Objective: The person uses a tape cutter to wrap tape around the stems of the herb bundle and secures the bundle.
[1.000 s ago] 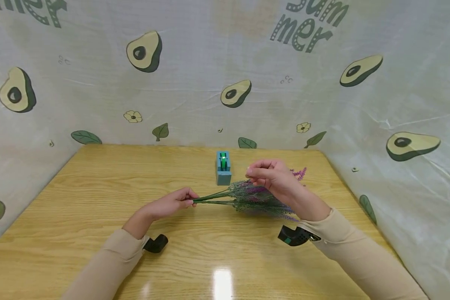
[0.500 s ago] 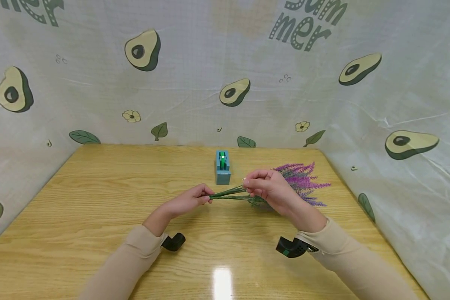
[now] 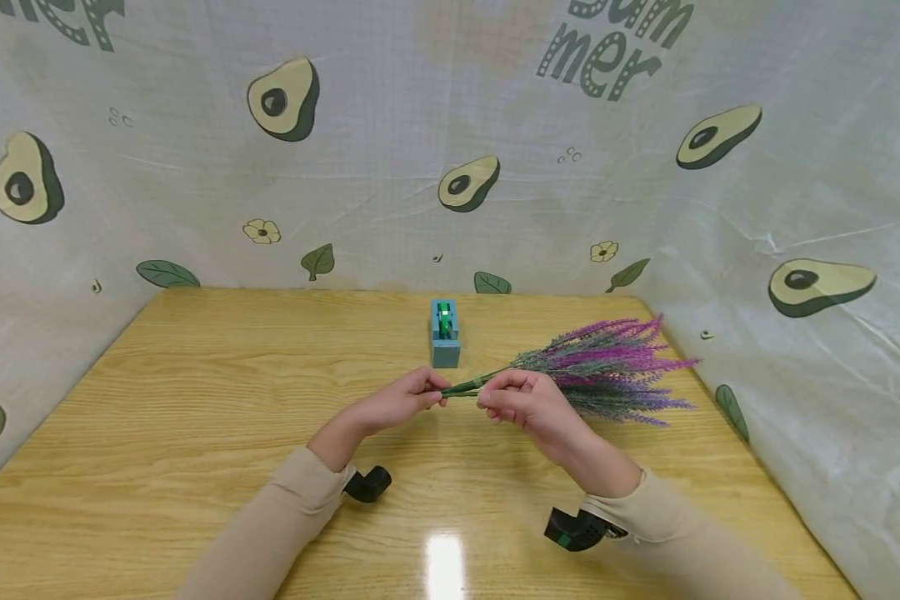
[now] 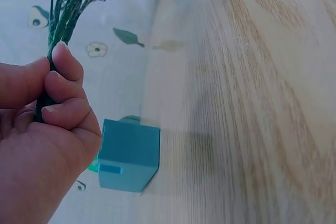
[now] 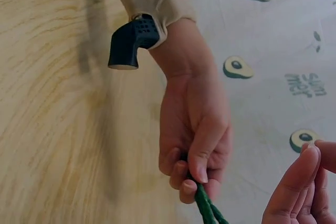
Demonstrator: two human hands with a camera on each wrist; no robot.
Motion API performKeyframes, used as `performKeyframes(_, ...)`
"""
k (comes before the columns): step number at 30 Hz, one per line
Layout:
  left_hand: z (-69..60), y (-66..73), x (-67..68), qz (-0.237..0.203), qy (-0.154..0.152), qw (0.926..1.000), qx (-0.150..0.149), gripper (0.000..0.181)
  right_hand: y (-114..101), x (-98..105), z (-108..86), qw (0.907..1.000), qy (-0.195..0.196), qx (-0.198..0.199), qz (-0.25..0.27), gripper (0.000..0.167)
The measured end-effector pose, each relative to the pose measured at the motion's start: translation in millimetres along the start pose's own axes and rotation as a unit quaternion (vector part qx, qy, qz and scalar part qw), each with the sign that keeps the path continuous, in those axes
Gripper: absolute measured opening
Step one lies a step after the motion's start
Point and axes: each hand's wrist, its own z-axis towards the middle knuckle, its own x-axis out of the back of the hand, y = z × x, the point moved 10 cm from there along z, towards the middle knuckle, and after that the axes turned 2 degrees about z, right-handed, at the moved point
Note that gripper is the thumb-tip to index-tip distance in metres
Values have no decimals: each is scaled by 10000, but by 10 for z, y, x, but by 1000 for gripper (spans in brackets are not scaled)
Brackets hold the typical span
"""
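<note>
A bunch of artificial lavender (image 3: 607, 358), pink and purple with green stems, stretches to the right just above the table. My left hand (image 3: 401, 404) grips the gathered stem ends; the left wrist view shows fingers and thumb of the left hand (image 4: 58, 135) curled round the stems (image 4: 65, 22). Beside the stems, my right hand (image 3: 532, 417) pinches a tiny clear bit that looks like tape, barely visible. Thumb and finger of the right hand (image 5: 299, 195) meet at the tips in the right wrist view. Behind the hands stands a blue tape dispenser (image 3: 446, 354) with a green roll.
The wooden table (image 3: 270, 350) carries the dispenser at its back middle. A curtain (image 3: 375, 125) printed with avocados hangs behind and along both sides. Each wrist wears a black camera mount, one (image 3: 367, 485) at the left sleeve.
My left hand has moved right, sliding the lavender rightward so its flower heads now lie beyond the right hand. The right hand has come down slightly toward the stems.
</note>
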Motion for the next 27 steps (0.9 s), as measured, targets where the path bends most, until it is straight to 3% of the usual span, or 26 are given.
performKeyframes(11,43,27,-64,164,21,9999,49,16,310,-75,-68,9994,-261,-135,193,12)
performKeyframes(20,37,40,-91,111,-5,9999,57,14,520,-78,-80,9992,-196,-345,-73,8)
performKeyframes(27,-11,1,-200,38,-125,9998,129,12,637,-48,-111,9982,-34,-550,-224,6)
